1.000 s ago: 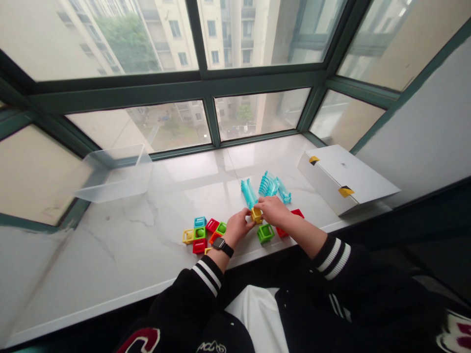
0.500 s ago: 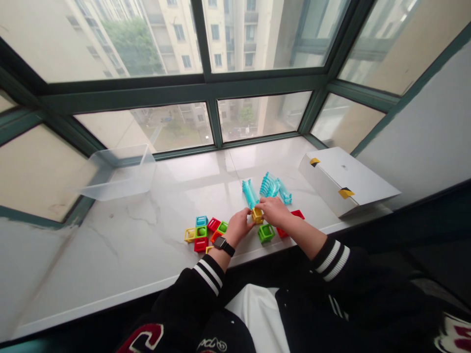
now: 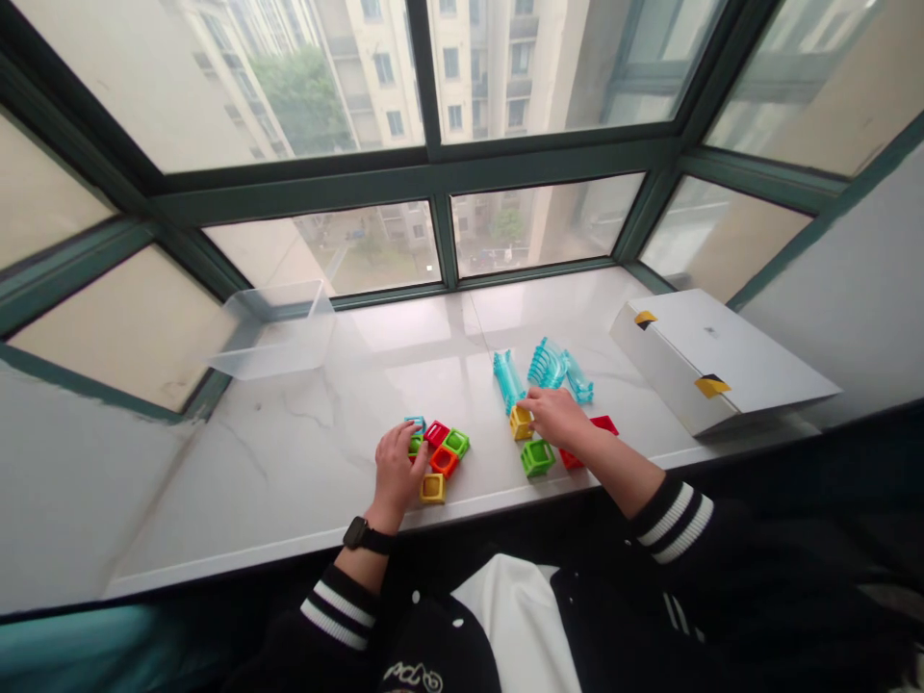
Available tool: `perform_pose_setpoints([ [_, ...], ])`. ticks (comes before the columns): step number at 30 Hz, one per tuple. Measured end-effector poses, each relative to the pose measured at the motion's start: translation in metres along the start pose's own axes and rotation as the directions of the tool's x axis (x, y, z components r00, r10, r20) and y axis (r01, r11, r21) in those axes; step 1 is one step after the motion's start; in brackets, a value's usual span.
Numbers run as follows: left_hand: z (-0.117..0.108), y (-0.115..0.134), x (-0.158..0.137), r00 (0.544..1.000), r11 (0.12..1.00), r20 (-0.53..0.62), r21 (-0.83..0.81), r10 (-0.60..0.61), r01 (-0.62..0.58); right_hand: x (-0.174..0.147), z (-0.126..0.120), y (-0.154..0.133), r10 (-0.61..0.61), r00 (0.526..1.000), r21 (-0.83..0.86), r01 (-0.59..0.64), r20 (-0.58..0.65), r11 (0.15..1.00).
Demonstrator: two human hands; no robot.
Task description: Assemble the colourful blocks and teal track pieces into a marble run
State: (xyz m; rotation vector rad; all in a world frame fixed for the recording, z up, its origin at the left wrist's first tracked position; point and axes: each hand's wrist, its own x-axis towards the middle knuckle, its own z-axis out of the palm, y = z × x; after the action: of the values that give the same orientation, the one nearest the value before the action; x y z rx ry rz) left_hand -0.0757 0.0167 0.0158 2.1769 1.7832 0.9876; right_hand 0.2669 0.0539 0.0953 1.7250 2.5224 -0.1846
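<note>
My left hand (image 3: 397, 464) is curled over a cluster of toy blocks, its thumb and fingers around a green cube block (image 3: 416, 446). A blue block (image 3: 415, 423) peeks out beyond its fingertips, and the rest of that cluster is hidden under the hand. With bent fingers, my right hand (image 3: 554, 416) grips the yellow cube block (image 3: 521, 423) by its right side. That block stands at the near end of a clear turquoise track piece (image 3: 509, 380). A green cube block (image 3: 537, 458) sits just in front of it.
Between my hands lie red (image 3: 437, 434), green (image 3: 456, 443), orange (image 3: 444, 462) and yellow (image 3: 432, 489) blocks. More turquoise pieces (image 3: 549, 364) lie behind my right hand, and red blocks (image 3: 604, 424) beside its wrist. A clear bin (image 3: 281, 361) stands left, a white box (image 3: 729, 361) right.
My left hand has left the yellow block and moved left onto the block cluster. My right hand stays at the yellow block. The whole view has shifted slightly.
</note>
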Motion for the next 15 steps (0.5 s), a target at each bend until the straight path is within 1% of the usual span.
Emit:
perform_pose_setpoints([
  [3, -0.002, -0.011, -0.018, 0.999, 0.999, -0.004, 0.024, -0.04, 0.04, -0.002, 0.0, 0.001, -0.008, 1.0, -0.001, 0.008, -0.016, 1.0],
  [6, -0.002, -0.017, -0.029, 0.998, 0.998, -0.015, 0.012, -0.067, 0.068, -0.005, -0.002, 0.002, -0.012, 0.999, 0.022, 0.013, -0.04, 1.0],
  [8, -0.002, -0.02, -0.031, 0.997, 0.997, -0.024, -0.002, -0.073, 0.073, -0.008, -0.005, 0.0, -0.01, 0.996, 0.057, 0.015, -0.083, 0.998],
  [10, -0.001, -0.024, -0.031, 0.997, 0.997, -0.025, -0.014, -0.072, 0.072, -0.013, -0.008, -0.006, -0.015, 0.988, 0.114, 0.033, -0.151, 0.993],
  [12, -0.001, -0.026, -0.03, 0.997, 0.997, -0.023, -0.022, -0.074, 0.074, -0.019, -0.011, -0.019, -0.041, 0.974, 0.192, 0.085, -0.222, 0.978],
  [15, 0.0, -0.027, -0.03, 0.997, 0.997, 0.0, -0.016, -0.081, 0.081, -0.029, -0.01, -0.05, -0.141, 0.949, 0.317, 0.231, -0.282, 0.92],
])
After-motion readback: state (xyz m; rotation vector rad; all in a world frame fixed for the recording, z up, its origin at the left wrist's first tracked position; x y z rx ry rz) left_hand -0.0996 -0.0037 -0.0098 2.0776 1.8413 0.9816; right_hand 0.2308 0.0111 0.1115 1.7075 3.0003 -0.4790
